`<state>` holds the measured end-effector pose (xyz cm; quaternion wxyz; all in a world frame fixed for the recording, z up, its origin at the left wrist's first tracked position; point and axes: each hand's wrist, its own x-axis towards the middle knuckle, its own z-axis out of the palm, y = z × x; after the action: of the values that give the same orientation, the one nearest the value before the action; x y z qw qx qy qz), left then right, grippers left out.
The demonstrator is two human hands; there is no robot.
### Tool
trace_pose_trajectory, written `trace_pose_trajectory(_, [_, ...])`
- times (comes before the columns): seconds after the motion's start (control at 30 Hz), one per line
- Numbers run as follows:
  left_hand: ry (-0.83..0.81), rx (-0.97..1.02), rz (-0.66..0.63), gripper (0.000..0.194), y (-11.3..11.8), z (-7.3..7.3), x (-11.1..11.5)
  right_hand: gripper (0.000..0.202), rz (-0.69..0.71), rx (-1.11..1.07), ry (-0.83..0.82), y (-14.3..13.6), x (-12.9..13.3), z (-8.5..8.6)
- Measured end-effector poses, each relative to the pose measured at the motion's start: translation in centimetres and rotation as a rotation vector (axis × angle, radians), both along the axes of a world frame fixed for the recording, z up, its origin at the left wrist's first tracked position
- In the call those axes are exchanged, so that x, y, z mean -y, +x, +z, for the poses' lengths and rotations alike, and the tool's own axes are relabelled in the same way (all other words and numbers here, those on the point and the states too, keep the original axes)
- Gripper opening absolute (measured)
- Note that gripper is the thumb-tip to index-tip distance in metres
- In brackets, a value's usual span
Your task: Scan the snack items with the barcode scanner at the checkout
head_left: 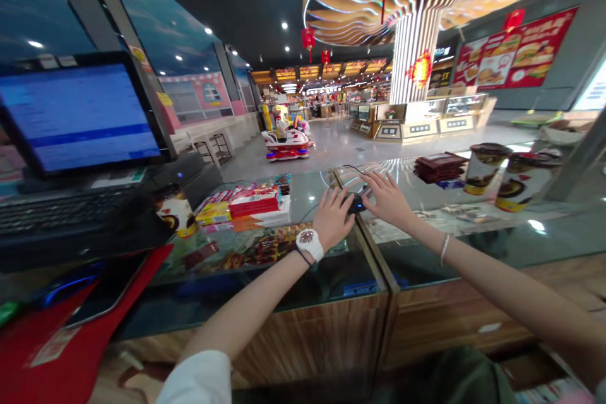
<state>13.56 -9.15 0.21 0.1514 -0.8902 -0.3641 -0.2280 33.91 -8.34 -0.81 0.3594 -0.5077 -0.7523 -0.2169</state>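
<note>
My left hand [332, 218] reaches over the glass counter top [310, 186], palm down with its fingers spread. A white watch [307, 238] and a dark band sit on that wrist. My right hand [388, 200] is just to its right, fingers stretched out and apart. Between the two hands lies a small black device [356, 204] with a blue light; its exact kind does not show. The fingertips of my left hand and the thumb of my right hand are at its edges, and whether they press on it I cannot tell. A thin dark cable [353, 168] runs close by.
Stacked red and white packets [255, 200] and a printed paper cup [175, 211] stand left, near a monitor [80, 117] and keyboard [57, 211]. A phone [108, 287] lies on a red folder [137, 290]. Rightward are brown packets [439, 167] and large cups [485, 169].
</note>
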Motion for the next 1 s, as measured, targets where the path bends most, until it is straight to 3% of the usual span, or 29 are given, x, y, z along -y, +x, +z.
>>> trace_pose_trajectory(0.23, [0.002,-0.038,-0.206,0.051,10.5,-1.5,-1.2,0.052,-0.240,-0.066,0.010,10.5,1.6,-2.4])
trace_pose_trajectory(0.4, [-0.039,-0.048,-0.300,0.051,16.6,-2.7,-1.4,0.047,-0.306,-0.227,0.062,16.7,4.0,-4.4])
trace_pose_trajectory(0.53, [-0.064,-0.036,-0.359,0.053,20.9,-3.6,-1.2,0.036,-0.444,-0.433,0.142,21.7,6.2,-6.2])
trace_pose_trajectory(0.63, [-0.087,-0.044,-0.391,0.057,24.2,-4.1,-1.0,0.044,-0.559,-0.651,0.221,25.3,7.1,-7.6])
trace_pose_trajectory(0.8, [-0.173,-0.062,-0.412,0.064,29.9,-4.6,-1.2,0.082,-0.488,-0.889,0.204,29.7,6.1,-8.8])
trace_pose_trajectory(1.0, [-0.376,-0.028,-0.410,0.073,35.7,-4.4,-1.3,0.105,-0.354,-1.050,0.134,31.5,4.3,-8.7])
